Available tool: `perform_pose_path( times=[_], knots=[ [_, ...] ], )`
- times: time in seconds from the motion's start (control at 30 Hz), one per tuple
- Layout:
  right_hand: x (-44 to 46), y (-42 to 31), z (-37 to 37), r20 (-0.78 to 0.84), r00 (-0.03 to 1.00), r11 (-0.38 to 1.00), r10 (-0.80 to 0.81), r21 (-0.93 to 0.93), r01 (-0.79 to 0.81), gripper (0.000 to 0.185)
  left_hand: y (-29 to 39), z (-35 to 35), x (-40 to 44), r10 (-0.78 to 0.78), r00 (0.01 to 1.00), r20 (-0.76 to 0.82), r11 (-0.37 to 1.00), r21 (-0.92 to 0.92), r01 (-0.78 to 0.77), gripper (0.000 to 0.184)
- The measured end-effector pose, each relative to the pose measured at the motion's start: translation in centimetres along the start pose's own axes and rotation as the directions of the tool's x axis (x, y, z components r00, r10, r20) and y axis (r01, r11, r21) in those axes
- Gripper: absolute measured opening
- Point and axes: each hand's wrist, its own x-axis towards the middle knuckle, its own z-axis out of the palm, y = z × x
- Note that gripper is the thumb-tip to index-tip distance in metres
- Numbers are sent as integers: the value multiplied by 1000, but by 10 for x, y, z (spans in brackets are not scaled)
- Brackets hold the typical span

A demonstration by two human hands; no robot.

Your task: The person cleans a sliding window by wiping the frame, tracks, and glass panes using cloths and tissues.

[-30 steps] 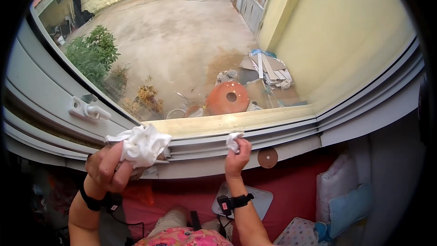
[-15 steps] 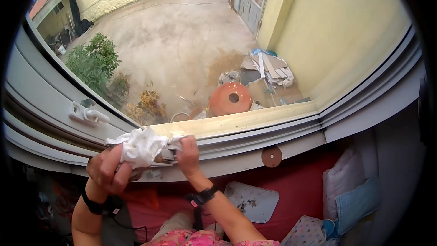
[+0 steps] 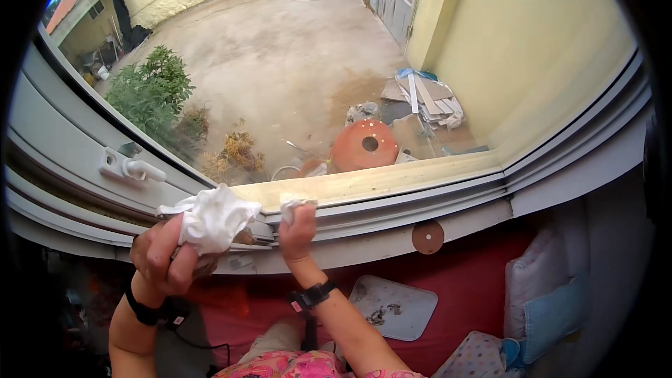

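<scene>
1. A bunched white cloth (image 3: 215, 218) is being gripped in the closed fingers of the left hand (image 3: 166, 259). It is being held above the left end of the window track (image 3: 399, 211), below the window handle (image 3: 143, 170).
2. A small white wipe (image 3: 288, 208) is being pinched between the fingers of the right hand (image 3: 299, 231). It is being held at the track, just beside the bunched white cloth.
3. Compared with the first earlier frame, the right hand is now being held much nearer to the left hand and farther from the round disc (image 3: 428, 237) on the ledge.
4. Compared with the second earlier frame, a slightly wider gap is being shown between the bunched white cloth and the small white wipe. The grip of each hand is being kept closed.
5. The tray (image 3: 418, 308) is being left on the red cover (image 3: 315, 329), to the right of the right forearm. Dark debris (image 3: 385, 314) is being exposed on it; in the first frame, part of the tray was being hidden by the forearm.
6. Contact between the small white wipe and the track is being obscured, so it cannot be confirmed.
</scene>
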Motion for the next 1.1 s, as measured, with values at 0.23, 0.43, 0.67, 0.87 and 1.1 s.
perform_pose_path(
  times=[0.23,0.43,0.67,0.87,1.1],
  knots=[
    [19,-2,-17,117,987,993,-108,52,102,22,-1,0,2,-10,1000,-19,1000,12,10,47],
    [80,-19,-63,-333,941,997,-61,-59,44,18,0,2,0,-11,999,-47,999,-52,9,49],
    [-15,27,2,311,946,987,-91,-97,127,21,1,-4,1,-5,1000,10,999,-50,6,49],
    [46,-41,-29,62,986,982,-157,120,149,20,2,1,0,-21,999,-47,998,-57,18,51],
    [16,6,-11,51,963,964,-264,51,261,21,2,-5,1,-26,999,-29,991,-129,22,50]
  ],
)
